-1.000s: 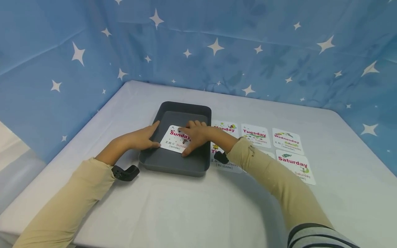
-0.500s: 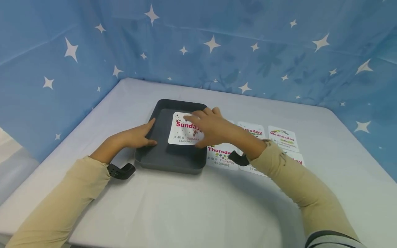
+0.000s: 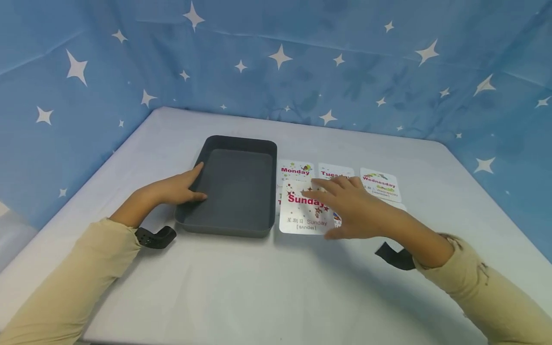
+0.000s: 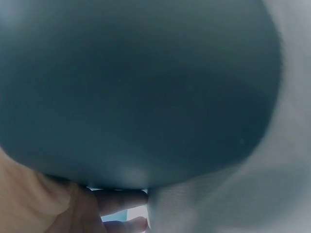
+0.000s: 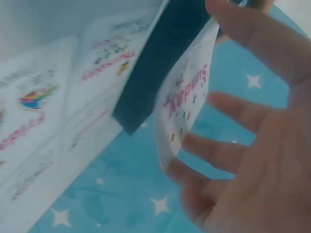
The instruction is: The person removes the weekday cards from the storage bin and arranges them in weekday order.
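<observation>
My right hand holds a white Sunday flash card by its edges, between thumb and fingers. The card is raised over other day cards and hides part of them; the right wrist view shows it tilted, with fingertips along its edge. At the left, my left hand grips the left wall of a dark grey tray, its thumb over the rim. Close up in the left wrist view, the tray's wall covers most of that hand.
Right of the tray lie a Monday card, a Tuesday card and a Wednesday card in a row. A nearer row is mostly hidden; its Friday card shows in the right wrist view. A blue starry curtain hangs behind the white table.
My right hand has lifted the Sunday card out of the tray and carried it right, over the other cards. The left hand has stayed at the tray's left side.
</observation>
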A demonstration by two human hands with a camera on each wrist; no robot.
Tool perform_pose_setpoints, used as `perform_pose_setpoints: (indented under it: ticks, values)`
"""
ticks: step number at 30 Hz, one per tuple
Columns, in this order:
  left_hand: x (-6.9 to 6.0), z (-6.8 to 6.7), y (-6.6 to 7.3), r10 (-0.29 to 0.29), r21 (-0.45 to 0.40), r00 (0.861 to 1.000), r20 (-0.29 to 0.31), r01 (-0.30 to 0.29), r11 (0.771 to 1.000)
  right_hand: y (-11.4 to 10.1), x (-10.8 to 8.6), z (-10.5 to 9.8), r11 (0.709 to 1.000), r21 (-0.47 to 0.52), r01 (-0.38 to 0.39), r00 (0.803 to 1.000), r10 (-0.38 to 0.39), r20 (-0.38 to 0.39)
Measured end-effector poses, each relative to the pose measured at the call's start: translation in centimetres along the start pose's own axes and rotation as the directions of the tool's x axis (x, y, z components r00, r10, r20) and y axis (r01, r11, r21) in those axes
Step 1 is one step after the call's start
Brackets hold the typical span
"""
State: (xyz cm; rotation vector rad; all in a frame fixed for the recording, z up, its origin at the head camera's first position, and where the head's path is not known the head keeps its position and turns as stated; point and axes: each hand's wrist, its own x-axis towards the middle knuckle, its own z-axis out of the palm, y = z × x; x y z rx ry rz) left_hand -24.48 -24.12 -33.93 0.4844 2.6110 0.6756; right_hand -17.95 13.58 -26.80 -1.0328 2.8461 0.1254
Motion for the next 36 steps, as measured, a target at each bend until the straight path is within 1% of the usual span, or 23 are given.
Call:
perform_pose_setpoints:
  ticks: [4, 9, 13, 18, 20, 26, 34, 36]
  values:
    - [-0.3, -0.1, -0.3, 0.011, 0.005, 1.0, 0.011, -0.011, 1.0, 0.1, -2.2, 1.4, 0.999, 0.041, -0.021, 0.996, 0.017, 0.088]
    - [-0.5, -0.3, -0.4, 0.01, 0.012, 1.0, 0.01, -0.01, 1.0, -0.2, -4.5, 2.7, 0.993, 0.11, -0.038, 0.982, 0.017, 0.187]
    - [-0.5, -0.4, -0.5, 0.014, 0.005, 1.0, 0.007, -0.014, 1.0, -0.6, -5.4, 3.6, 0.985, 0.161, -0.068, 0.969, 0.027, 0.244]
    - [-0.5, -0.3, -0.8, 0.022, 0.002, 1.0, 0.013, -0.022, 1.0, -1.2, -5.7, 4.4, 0.972, 0.201, -0.12, 0.948, 0.052, 0.313]
    - [-0.4, -0.2, -0.9, 0.023, -0.003, 1.0, 0.015, -0.022, 1.0, -1.2, -5.8, 4.6, 0.974, 0.191, -0.122, 0.947, 0.056, 0.317]
    - [-0.5, -0.2, -1.0, 0.02, 0.003, 1.0, 0.012, -0.02, 1.0, -1.1, -5.9, 4.7, 0.984, 0.157, -0.088, 0.951, 0.036, 0.307]
    - [-1.0, 0.1, -1.5, -0.016, 0.045, 1.0, -0.009, 0.016, 0.999, -0.9, -5.7, 5.0, 0.974, 0.212, -0.081, 0.954, 0.014, 0.299]
    - [-1.1, 0.3, -1.7, -0.006, 0.051, 1.0, -0.016, 0.006, 0.999, -0.7, -5.6, 5.1, 0.974, 0.216, -0.074, 0.956, 0.007, 0.294]
